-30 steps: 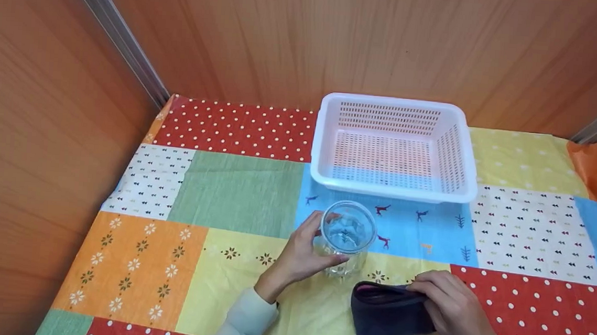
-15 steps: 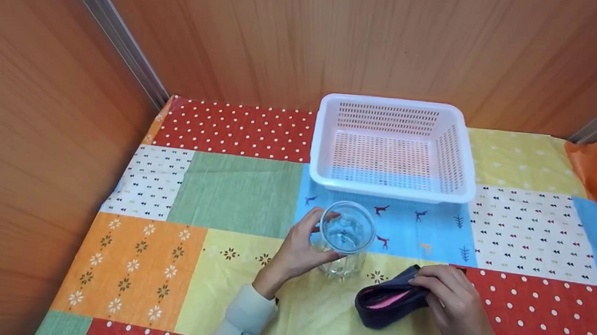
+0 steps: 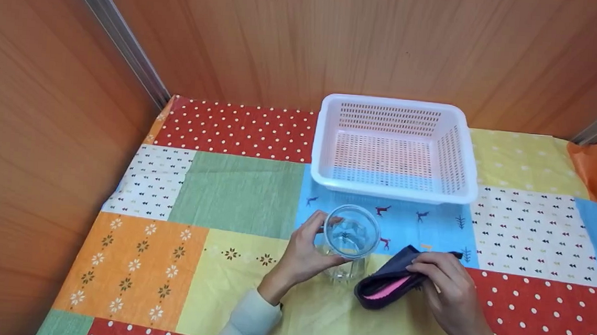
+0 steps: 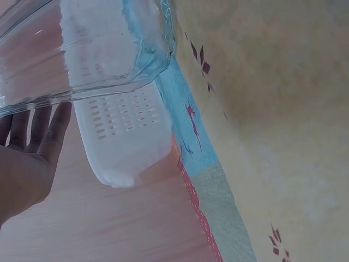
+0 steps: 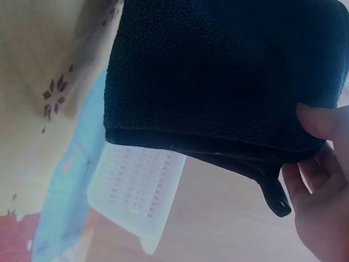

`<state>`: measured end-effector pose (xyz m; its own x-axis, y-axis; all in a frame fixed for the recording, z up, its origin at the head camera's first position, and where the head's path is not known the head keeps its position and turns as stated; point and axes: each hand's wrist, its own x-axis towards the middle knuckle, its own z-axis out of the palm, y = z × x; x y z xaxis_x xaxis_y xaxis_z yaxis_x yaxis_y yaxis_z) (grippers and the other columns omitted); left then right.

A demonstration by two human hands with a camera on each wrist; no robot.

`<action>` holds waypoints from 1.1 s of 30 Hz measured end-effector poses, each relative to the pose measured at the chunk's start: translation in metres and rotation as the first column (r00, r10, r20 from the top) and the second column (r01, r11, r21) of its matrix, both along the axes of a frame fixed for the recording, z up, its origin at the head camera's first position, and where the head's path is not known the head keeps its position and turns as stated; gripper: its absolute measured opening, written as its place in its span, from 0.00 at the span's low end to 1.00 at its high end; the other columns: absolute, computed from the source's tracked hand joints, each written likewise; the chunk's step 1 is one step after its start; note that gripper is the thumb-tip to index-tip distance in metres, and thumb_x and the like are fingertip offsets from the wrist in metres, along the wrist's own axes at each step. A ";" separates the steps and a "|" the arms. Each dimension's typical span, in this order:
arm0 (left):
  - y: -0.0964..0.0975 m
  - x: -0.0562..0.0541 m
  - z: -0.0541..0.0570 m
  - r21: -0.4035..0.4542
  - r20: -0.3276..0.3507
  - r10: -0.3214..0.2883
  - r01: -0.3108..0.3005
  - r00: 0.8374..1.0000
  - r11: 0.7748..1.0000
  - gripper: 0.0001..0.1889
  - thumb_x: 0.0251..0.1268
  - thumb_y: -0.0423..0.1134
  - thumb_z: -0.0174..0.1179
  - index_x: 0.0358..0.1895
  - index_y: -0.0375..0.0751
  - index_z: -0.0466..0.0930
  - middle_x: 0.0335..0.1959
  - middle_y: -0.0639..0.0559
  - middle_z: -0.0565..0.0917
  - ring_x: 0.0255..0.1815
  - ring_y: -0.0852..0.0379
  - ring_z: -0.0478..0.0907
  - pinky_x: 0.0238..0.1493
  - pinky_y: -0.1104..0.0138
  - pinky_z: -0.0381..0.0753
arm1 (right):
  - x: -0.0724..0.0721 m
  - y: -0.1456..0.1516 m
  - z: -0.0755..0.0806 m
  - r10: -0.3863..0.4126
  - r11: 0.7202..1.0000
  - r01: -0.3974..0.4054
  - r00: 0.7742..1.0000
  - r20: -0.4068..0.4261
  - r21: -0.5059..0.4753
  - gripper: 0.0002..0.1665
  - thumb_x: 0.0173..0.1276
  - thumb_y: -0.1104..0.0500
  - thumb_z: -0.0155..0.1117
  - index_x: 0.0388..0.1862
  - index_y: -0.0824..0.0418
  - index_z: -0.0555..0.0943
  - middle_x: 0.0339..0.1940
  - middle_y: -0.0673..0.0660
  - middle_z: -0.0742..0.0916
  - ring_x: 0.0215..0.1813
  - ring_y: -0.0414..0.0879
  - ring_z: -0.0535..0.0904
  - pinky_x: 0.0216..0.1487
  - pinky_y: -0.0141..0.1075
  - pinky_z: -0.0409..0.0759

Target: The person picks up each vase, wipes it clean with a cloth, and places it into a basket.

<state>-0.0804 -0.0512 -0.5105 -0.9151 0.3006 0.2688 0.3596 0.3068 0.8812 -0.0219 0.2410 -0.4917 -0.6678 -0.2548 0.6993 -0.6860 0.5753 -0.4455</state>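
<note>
My left hand [image 3: 300, 257] grips a clear glass jar [image 3: 352, 238] from its left side, thumb at the front and fingers around the back. The jar's open rim faces up toward the head camera; in the left wrist view its ribbed glass wall [image 4: 114, 60] fills the upper left. To the right of the jar, my right hand [image 3: 450, 293] pinches a dark folded cloth [image 3: 397, 264] by its edge, thumb against fingers. Pink lining shows in the cloth's fold. The right wrist view shows its fuzzy dark face [image 5: 218, 76] and a small hanging loop [image 5: 276, 199].
Behind the jar, a white perforated plastic basket [image 3: 391, 191] stands against the wood-grain back wall [image 3: 265, 39]. Under everything lies a patchwork-print tablecloth [image 3: 244, 195]. Another wood-grain panel [image 3: 42, 144] rises along the left side.
The cloth has tipped in my right hand, its pink inside coming into view and its upper edge rising. My right hand has shifted slightly away from me; the left keeps its grip on the jar.
</note>
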 end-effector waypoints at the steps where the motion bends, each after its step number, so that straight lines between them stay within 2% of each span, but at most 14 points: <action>1: 0.000 0.000 0.000 0.002 -0.001 0.002 -0.002 1.000 1.000 0.34 0.50 0.48 0.85 0.60 0.46 0.80 0.55 0.55 0.82 0.59 0.42 0.82 0.59 0.57 0.86 | 0.000 0.000 0.001 0.000 1.000 0.000 1.000 0.017 -0.001 0.22 0.85 0.54 0.52 0.39 0.61 0.90 0.42 0.56 0.88 0.47 0.50 0.80 0.65 0.21 0.71; 5: 0.001 0.001 -0.001 0.007 0.001 0.005 -0.005 1.000 1.000 0.36 0.49 0.48 0.85 0.60 0.42 0.79 0.55 0.52 0.82 0.57 0.41 0.83 0.58 0.57 0.86 | -0.002 -0.002 0.004 0.003 1.000 -0.002 0.998 0.062 -0.005 0.09 0.72 0.70 0.65 0.40 0.61 0.90 0.44 0.56 0.88 0.49 0.51 0.80 0.66 0.21 0.71; 8: 0.001 0.001 -0.001 0.008 0.007 0.004 -0.004 1.000 1.000 0.37 0.49 0.48 0.86 0.61 0.39 0.79 0.55 0.50 0.82 0.57 0.41 0.83 0.59 0.56 0.86 | -0.005 -0.004 0.004 0.004 1.000 -0.004 0.998 0.062 -0.010 0.23 0.52 0.84 0.70 0.39 0.61 0.90 0.44 0.57 0.88 0.48 0.51 0.80 0.65 0.21 0.71; 10: 0.001 0.001 0.000 0.004 0.011 0.004 -0.004 1.000 1.000 0.37 0.49 0.48 0.86 0.61 0.39 0.79 0.55 0.50 0.82 0.57 0.41 0.83 0.59 0.57 0.86 | -0.007 -0.004 0.004 0.004 1.000 -0.004 0.999 0.051 -0.009 0.26 0.48 0.87 0.70 0.39 0.62 0.90 0.43 0.57 0.88 0.48 0.50 0.80 0.64 0.20 0.71; 13: 0.001 0.002 0.001 -0.008 0.011 0.009 -0.009 1.000 1.000 0.36 0.48 0.48 0.86 0.60 0.42 0.79 0.54 0.53 0.81 0.57 0.42 0.83 0.58 0.57 0.86 | -0.013 -0.005 0.002 0.022 1.000 -0.022 1.000 0.009 -0.016 0.22 0.52 0.84 0.68 0.38 0.62 0.90 0.42 0.58 0.88 0.47 0.51 0.79 0.63 0.21 0.71; 16: 0.000 0.003 0.002 -0.020 0.004 0.015 -0.015 1.000 1.000 0.36 0.48 0.48 0.86 0.59 0.43 0.78 0.54 0.55 0.81 0.56 0.43 0.83 0.57 0.58 0.86 | -0.019 -0.006 0.000 0.036 0.999 -0.036 0.999 -0.025 -0.022 0.10 0.71 0.72 0.64 0.38 0.63 0.90 0.42 0.59 0.88 0.46 0.51 0.79 0.62 0.23 0.72; 18: 0.001 0.003 0.002 -0.020 0.002 0.014 -0.014 1.000 1.000 0.36 0.48 0.48 0.86 0.59 0.42 0.78 0.53 0.54 0.81 0.55 0.43 0.83 0.57 0.58 0.86 | -0.022 -0.008 0.000 0.039 0.999 -0.040 0.998 -0.040 -0.028 0.14 0.80 0.62 0.59 0.37 0.63 0.89 0.41 0.59 0.88 0.46 0.52 0.79 0.62 0.23 0.72; 20: 0.001 0.003 0.003 -0.019 0.004 0.008 -0.008 1.000 1.000 0.37 0.48 0.48 0.86 0.59 0.40 0.77 0.54 0.54 0.80 0.55 0.43 0.83 0.57 0.59 0.85 | -0.024 -0.010 0.001 0.041 0.999 -0.043 0.998 -0.053 -0.033 0.20 0.85 0.55 0.55 0.37 0.63 0.89 0.41 0.60 0.87 0.45 0.52 0.79 0.62 0.23 0.72; 25: 0.000 0.003 0.002 -0.020 -0.003 -0.003 0.003 1.000 1.000 0.35 0.49 0.48 0.85 0.58 0.42 0.76 0.53 0.54 0.79 0.55 0.43 0.82 0.57 0.59 0.84 | -0.030 -0.018 0.001 0.054 0.996 -0.059 0.996 -0.073 -0.059 0.21 0.85 0.54 0.56 0.37 0.64 0.89 0.40 0.60 0.87 0.45 0.53 0.78 0.61 0.23 0.73; 30: 0.000 0.002 0.001 -0.043 -0.015 -0.004 0.003 1.000 0.999 0.35 0.47 0.45 0.86 0.58 0.44 0.76 0.54 0.53 0.79 0.56 0.42 0.82 0.57 0.56 0.85 | -0.035 -0.026 0.002 0.055 0.994 -0.061 0.997 -0.062 -0.087 0.19 0.84 0.54 0.58 0.38 0.64 0.90 0.42 0.61 0.87 0.47 0.52 0.78 0.63 0.22 0.73; 33: -0.001 0.001 0.000 -0.051 -0.017 -0.006 0.005 1.000 0.999 0.36 0.47 0.44 0.86 0.58 0.44 0.76 0.54 0.52 0.79 0.57 0.42 0.82 0.57 0.53 0.86 | -0.036 -0.032 0.002 0.055 0.992 -0.059 0.998 -0.040 -0.110 0.08 0.77 0.66 0.65 0.40 0.65 0.90 0.43 0.62 0.87 0.49 0.52 0.79 0.64 0.22 0.73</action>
